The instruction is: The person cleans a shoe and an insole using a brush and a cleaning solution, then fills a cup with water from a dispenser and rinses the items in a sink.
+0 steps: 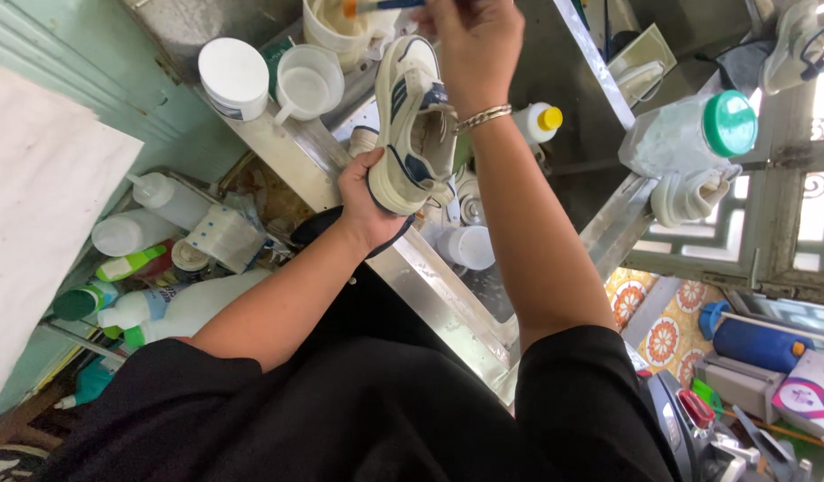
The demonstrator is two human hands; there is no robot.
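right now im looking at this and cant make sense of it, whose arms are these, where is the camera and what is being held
The one picture comes from a camera worn on a person's head, looking down, so the dark clothing at the bottom is their own body and both arms are theirs. No machine is involved.

The left hand grips a white sneaker with dark blue stripes by its heel end. The right hand, with a bracelet at the wrist, holds a brush handle over a cream tub; the bristles cannot be seen.

On the metal counter stand a white mug, a lidded white jar and a yellow-capped bottle. More bottles lie lower left, and a green-lidded jar stands to the right.
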